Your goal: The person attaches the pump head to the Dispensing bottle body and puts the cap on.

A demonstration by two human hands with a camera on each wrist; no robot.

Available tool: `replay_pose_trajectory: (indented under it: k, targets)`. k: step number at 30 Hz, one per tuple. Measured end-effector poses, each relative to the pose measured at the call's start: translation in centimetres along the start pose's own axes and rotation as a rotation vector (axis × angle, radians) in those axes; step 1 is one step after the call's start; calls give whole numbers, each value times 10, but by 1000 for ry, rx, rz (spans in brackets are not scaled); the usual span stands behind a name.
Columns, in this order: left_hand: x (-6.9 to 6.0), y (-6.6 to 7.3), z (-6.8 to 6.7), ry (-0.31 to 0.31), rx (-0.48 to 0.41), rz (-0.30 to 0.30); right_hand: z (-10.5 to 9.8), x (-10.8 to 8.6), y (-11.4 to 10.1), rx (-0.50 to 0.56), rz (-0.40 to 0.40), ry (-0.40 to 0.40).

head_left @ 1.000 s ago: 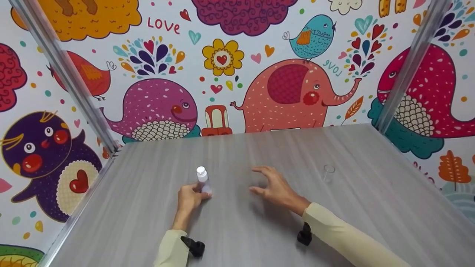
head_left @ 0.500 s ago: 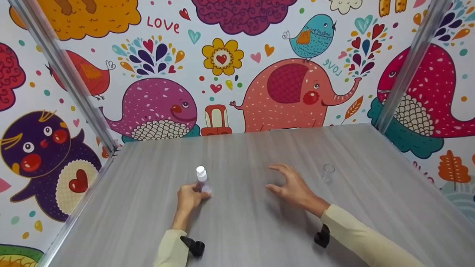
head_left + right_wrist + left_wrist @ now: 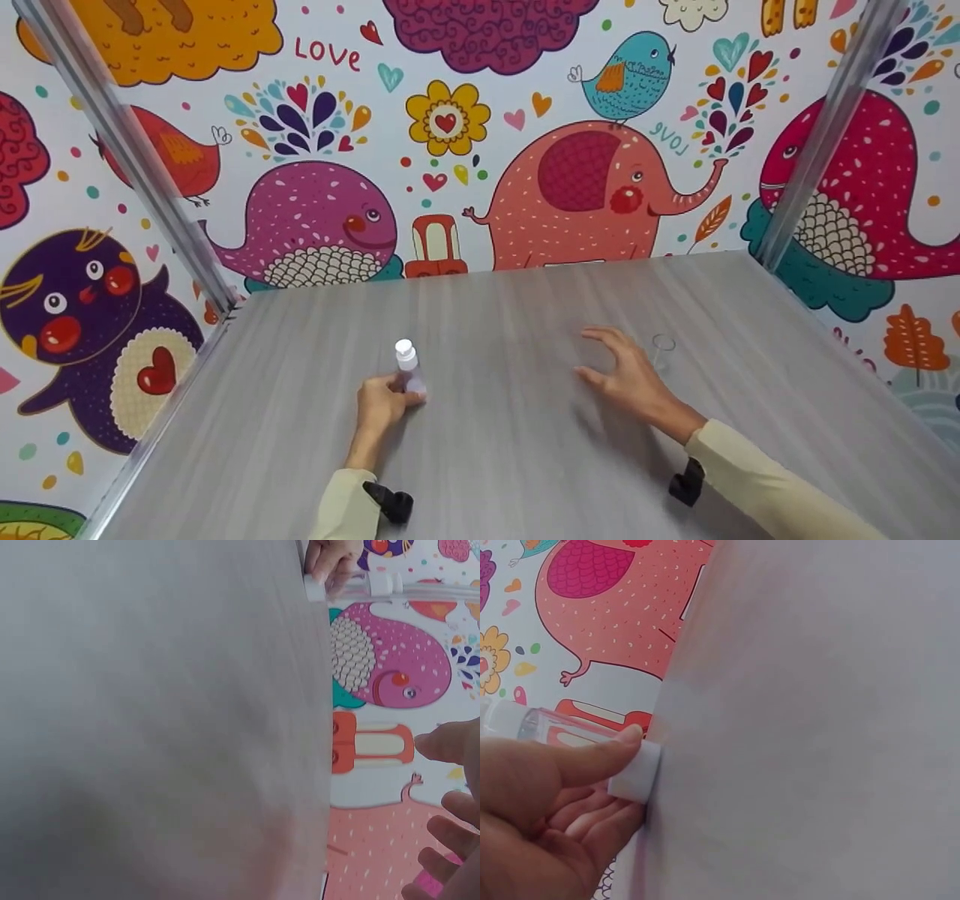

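On the table stands a small clear bottle [image 3: 407,363] with a white cap [image 3: 404,346], upright. My left hand [image 3: 381,405] grips its lower part, thumb on the near side and fingers curled behind. Up close in the left wrist view, the bottle [image 3: 555,727] shows a white band [image 3: 639,771] at its bottom end, against the table. My right hand [image 3: 637,386] hovers over the table to the right, holding nothing, thumb and fingers spread apart. Just beyond it stands a clear, glass-like cup [image 3: 661,354], its lower part partly hidden by that hand.
The grey wood-grain table [image 3: 487,450] runs back to a wall [image 3: 465,45] printed with cartoon animals. Metal posts [image 3: 142,180] rise at both back corners. Small black devices [image 3: 390,502] are worn at both wrists, over cream sleeves.
My right hand has moved to the right, away from the bottle and close to the clear cup, fingers spread throughout. My left hand and the bottle have stayed in place.
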State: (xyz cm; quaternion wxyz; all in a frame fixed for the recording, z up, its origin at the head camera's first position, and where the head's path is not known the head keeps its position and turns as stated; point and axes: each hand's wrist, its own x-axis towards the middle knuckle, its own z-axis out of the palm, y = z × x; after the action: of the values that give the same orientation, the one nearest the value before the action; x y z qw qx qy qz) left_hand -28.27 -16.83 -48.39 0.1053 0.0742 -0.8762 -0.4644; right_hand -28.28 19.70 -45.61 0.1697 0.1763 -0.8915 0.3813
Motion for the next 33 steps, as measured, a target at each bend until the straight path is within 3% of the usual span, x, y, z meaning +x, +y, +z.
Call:
replay_pose_trajectory:
  k: [9, 19, 29, 33]
  targets:
    - [2, 0, -1, 0, 36, 27, -25, -2, 17, -48, 12, 35]
    - [3, 3, 0, 5, 34, 8, -53, 0, 26, -39, 142, 11]
    - [1, 3, 1, -10, 13, -3, -62, -6, 40, -50, 163, 58]
    - [0, 1, 2, 11, 20, 23, -63, -10, 47, -54, 177, 58]
